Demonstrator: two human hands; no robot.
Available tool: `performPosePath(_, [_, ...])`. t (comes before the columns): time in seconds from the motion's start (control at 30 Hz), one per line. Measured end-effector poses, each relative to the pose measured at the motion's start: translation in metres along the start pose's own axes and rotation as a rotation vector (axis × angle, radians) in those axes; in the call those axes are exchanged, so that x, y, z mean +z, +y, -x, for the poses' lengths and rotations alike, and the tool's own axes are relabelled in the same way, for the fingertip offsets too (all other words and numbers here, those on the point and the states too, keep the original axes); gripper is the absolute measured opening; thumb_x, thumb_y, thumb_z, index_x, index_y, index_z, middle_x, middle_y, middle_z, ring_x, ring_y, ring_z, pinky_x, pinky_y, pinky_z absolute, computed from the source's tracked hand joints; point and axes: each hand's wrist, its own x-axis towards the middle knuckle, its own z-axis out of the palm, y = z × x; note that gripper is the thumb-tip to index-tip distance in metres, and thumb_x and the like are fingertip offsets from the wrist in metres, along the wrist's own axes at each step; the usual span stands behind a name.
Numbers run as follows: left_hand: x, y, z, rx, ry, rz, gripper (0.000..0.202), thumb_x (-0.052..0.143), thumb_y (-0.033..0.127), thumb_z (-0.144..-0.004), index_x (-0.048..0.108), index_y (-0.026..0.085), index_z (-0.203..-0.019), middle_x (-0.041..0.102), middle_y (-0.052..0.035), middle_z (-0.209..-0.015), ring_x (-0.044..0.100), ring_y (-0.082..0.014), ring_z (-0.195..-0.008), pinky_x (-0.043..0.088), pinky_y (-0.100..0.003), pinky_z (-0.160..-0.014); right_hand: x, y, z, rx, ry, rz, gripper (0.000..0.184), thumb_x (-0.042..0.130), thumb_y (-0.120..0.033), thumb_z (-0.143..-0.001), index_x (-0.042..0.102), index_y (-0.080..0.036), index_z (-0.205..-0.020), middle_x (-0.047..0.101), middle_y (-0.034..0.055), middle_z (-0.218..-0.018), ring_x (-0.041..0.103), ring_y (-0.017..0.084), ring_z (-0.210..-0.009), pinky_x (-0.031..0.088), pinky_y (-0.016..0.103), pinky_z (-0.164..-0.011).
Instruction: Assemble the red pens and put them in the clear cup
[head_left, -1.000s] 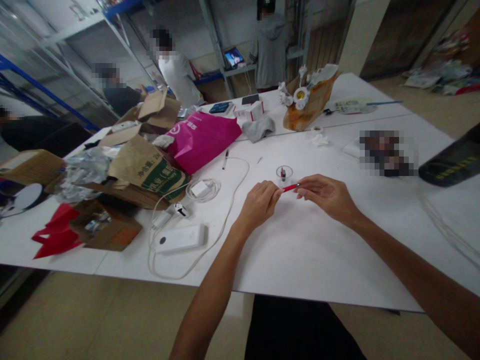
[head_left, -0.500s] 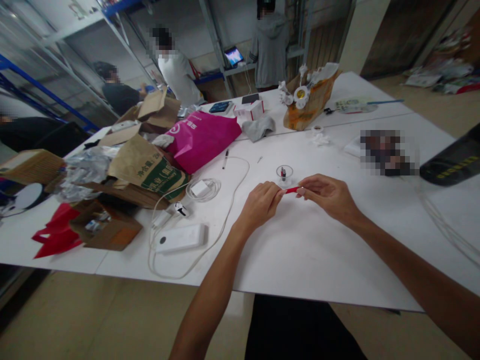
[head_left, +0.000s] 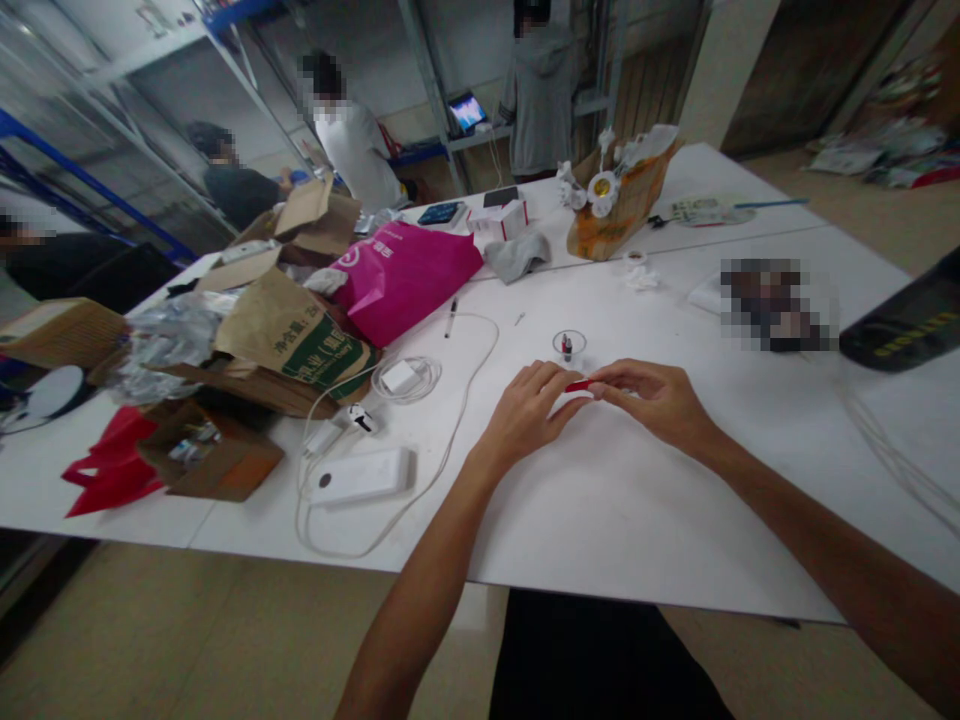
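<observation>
My right hand pinches one end of a small slim red piece between thumb and fingertips. What kind of thing it is, I cannot make out. My left hand arches around the other end, its thumb apart from its fingers and bare table showing through the gap. Its fingertips lie very near the red piece; contact is unclear. Just beyond both hands stands a small clear round dish with little red and black items upright in it.
Left of my hands lie a white power bank, a charger with a coiled cable and a black pen. Farther back are a pink bag and cardboard boxes. A dark bottle-like object is at right. Several people are beyond the table.
My left hand has loosened its pinch, its thumb now spread from its fingers and reaching right. My right hand has dropped slightly, still holding the red piece.
</observation>
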Motion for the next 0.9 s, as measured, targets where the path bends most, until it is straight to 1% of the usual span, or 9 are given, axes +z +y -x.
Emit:
performPosePath(0.07, [0.001, 0.000, 0.000, 0.003, -0.014, -0.015, 0.021, 0.060, 0.037, -0.117, 0.068, 0.020, -0.127, 0.079, -0.0119, -0.114, 0.073, -0.0255, -0.105, 0.058, -0.043, -0.092, 0.001, -0.002, 0.000, -0.007, -0.005, 0.019, 0.038, 0.090, -0.066, -0.088, 0.089, -0.029, -0.099, 0.087, 0.0069, -0.099, 0.082, 0.027, -0.092, 0.072, 0.047, -0.089])
performPosePath(0.13, [0.002, 0.000, 0.000, -0.001, -0.015, -0.030, 0.019, 0.058, 0.034, -0.118, 0.070, 0.020, -0.124, 0.079, -0.0106, -0.110, 0.073, -0.0248, -0.103, 0.057, -0.042, -0.090, 0.001, -0.004, 0.000, -0.015, -0.007, 0.034, 0.038, 0.089, -0.066, -0.089, 0.089, -0.029, -0.099, 0.087, 0.0067, -0.099, 0.081, 0.027, -0.092, 0.071, 0.047, -0.089])
performPosePath(0.27, [0.000, 0.000, -0.001, -0.002, -0.015, -0.051, 0.020, 0.058, 0.035, -0.119, 0.071, 0.020, -0.120, 0.080, -0.0094, -0.106, 0.073, -0.0240, -0.099, 0.054, -0.041, -0.087, 0.001, -0.006, 0.001, -0.052, -0.010, 0.071, 0.034, 0.086, -0.064, -0.093, 0.089, -0.030, -0.100, 0.087, 0.0066, -0.102, 0.080, 0.028, -0.097, 0.069, 0.047, -0.090])
performPosePath(0.4, [-0.002, 0.001, -0.001, -0.002, -0.028, -0.059, 0.022, 0.056, 0.035, -0.119, 0.072, 0.020, -0.121, 0.080, -0.0085, -0.100, 0.072, -0.0235, -0.094, 0.052, -0.040, -0.084, -0.001, -0.005, 0.000, -0.095, -0.011, 0.093, 0.027, 0.085, -0.058, -0.096, 0.090, -0.032, -0.102, 0.086, 0.0060, -0.105, 0.079, 0.028, -0.098, 0.066, 0.046, -0.087])
performPosePath(0.53, [-0.002, 0.001, -0.001, 0.015, -0.029, -0.057, 0.023, 0.056, 0.035, -0.119, 0.072, 0.018, -0.121, 0.081, -0.0083, -0.099, 0.071, -0.0233, -0.092, 0.051, -0.041, -0.083, -0.002, -0.006, -0.001, -0.165, -0.015, 0.087, 0.019, 0.087, -0.053, -0.096, 0.091, -0.034, -0.101, 0.086, 0.0059, -0.104, 0.080, 0.029, -0.098, 0.066, 0.049, -0.091])
performPosePath(0.67, [-0.002, 0.000, 0.000, 0.010, -0.049, -0.037, 0.025, 0.053, 0.035, -0.120, 0.072, 0.018, -0.120, 0.082, -0.0093, -0.099, 0.072, -0.0234, -0.090, 0.051, -0.041, -0.084, -0.001, -0.011, 0.000, -0.200, 0.013, 0.085, 0.018, 0.088, -0.052, -0.095, 0.091, -0.035, -0.100, 0.087, 0.0063, -0.103, 0.080, 0.031, -0.099, 0.067, 0.054, -0.095])
performPosePath(0.77, [-0.002, 0.000, 0.000, 0.012, -0.049, -0.011, 0.027, 0.051, 0.034, -0.121, 0.072, 0.017, -0.119, 0.082, -0.0100, -0.098, 0.071, -0.0232, -0.088, 0.051, -0.041, -0.083, 0.000, -0.012, 0.001, -0.229, 0.025, 0.083, 0.015, 0.088, -0.050, -0.096, 0.091, -0.036, -0.100, 0.087, 0.0060, -0.104, 0.080, 0.031, -0.101, 0.067, 0.054, -0.098])
performPosePath(0.9, [-0.003, 0.001, 0.002, 0.008, -0.045, 0.052, 0.028, 0.046, 0.030, -0.121, 0.070, 0.016, -0.120, 0.080, -0.0096, -0.095, 0.070, -0.0221, -0.084, 0.051, -0.040, -0.081, 0.000, -0.010, 0.001, -0.254, 0.024, 0.087, 0.012, 0.087, -0.047, -0.098, 0.090, -0.036, -0.100, 0.087, 0.0055, -0.105, 0.080, 0.030, -0.101, 0.067, 0.054, -0.097])
